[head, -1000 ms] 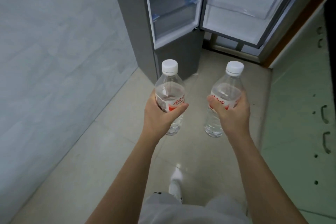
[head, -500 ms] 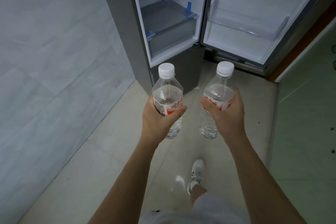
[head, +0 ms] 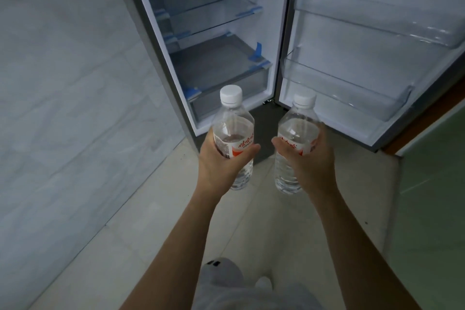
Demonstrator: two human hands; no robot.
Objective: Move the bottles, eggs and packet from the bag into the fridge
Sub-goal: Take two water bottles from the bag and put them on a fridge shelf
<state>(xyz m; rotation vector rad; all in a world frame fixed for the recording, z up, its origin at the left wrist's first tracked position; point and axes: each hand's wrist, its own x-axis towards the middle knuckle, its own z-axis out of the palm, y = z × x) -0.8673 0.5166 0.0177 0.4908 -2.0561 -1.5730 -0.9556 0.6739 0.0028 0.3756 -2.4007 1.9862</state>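
The left hand [head: 221, 161] is curled round the labelled middle of a left water bottle [head: 232, 128], with the thumb lying across the red and white label. The right hand [head: 312, 161] grips a right water bottle [head: 298, 126] in the same way. Both bottles are upright, capped in white and a little apart from each other. They are in the air in front of the open fridge [head: 161, 40], not yet inside it. I think the step in hand is to place them, and the lower door bin [head: 347, 90] seems the best place, because it is near the right bottle and has a clear front rail to keep a bottle standing. It would be good to put in one bottle at a time: lift the base over the rail, lower it until it sits flat, and only then loosen the fingers. The second bottle can go just beside the first. On a glass shelf [head: 214, 0] a lying bottle could roll, so upright is safer. The bag, the eggs and the packet are not in view.
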